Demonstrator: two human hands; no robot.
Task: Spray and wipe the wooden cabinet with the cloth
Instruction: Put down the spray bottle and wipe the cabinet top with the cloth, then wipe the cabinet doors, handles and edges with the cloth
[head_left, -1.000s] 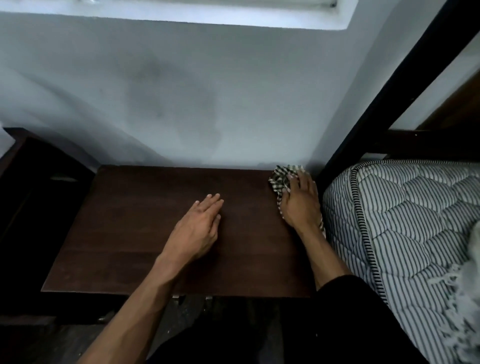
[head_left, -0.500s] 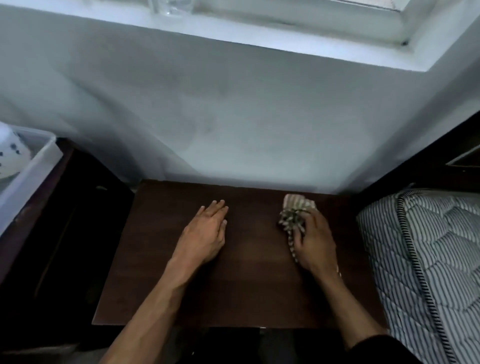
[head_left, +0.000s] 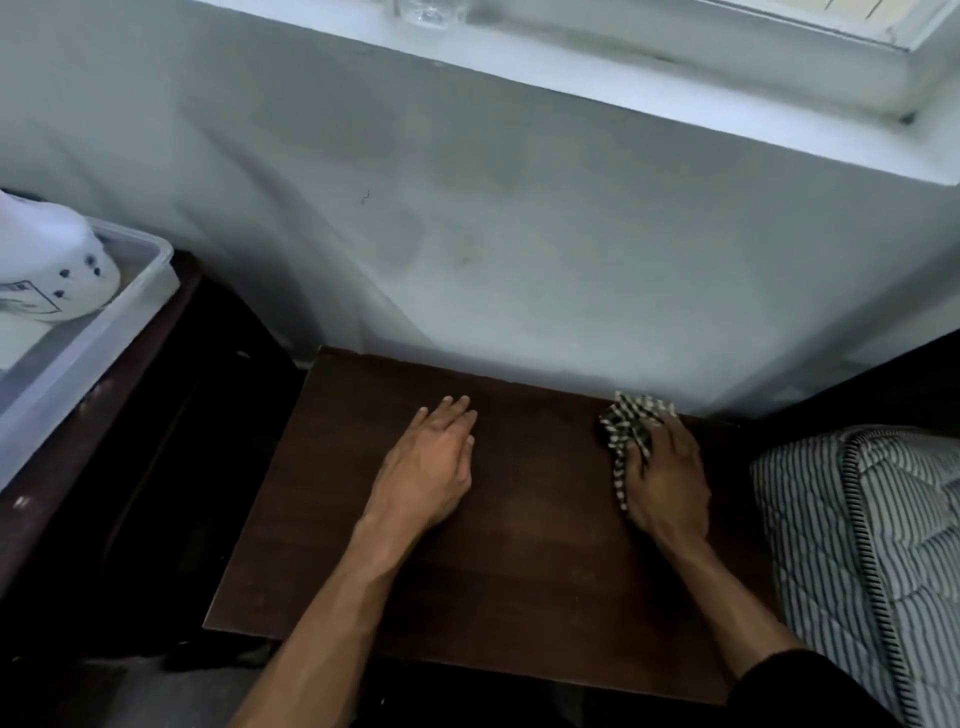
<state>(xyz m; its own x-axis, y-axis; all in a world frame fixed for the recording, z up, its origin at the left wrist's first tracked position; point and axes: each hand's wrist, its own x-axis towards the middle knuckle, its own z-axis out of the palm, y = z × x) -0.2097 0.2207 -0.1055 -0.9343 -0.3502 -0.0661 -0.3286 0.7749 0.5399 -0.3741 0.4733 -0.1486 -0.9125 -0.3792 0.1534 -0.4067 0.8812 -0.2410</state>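
Observation:
The dark wooden cabinet top (head_left: 524, 551) fills the lower middle of the head view, set against a pale wall. My left hand (head_left: 428, 467) lies flat on its middle, palm down, fingers together and holding nothing. My right hand (head_left: 667, 486) presses a black-and-white checked cloth (head_left: 626, 423) onto the wood near the far right corner; the cloth bunches out past my fingertips and runs under my palm. No spray bottle is in sight.
A striped mattress (head_left: 872, 525) butts against the cabinet's right side. To the left, a clear plastic bin (head_left: 104, 332) holding a white object (head_left: 47, 260) rests on a dark piece of furniture. A window sill (head_left: 623, 67) runs above the wall.
The camera tilted up and swung left, bringing the bin and sill into view. My right hand slid the cloth left from the corner, then back toward the wall. The left hand stayed flat.

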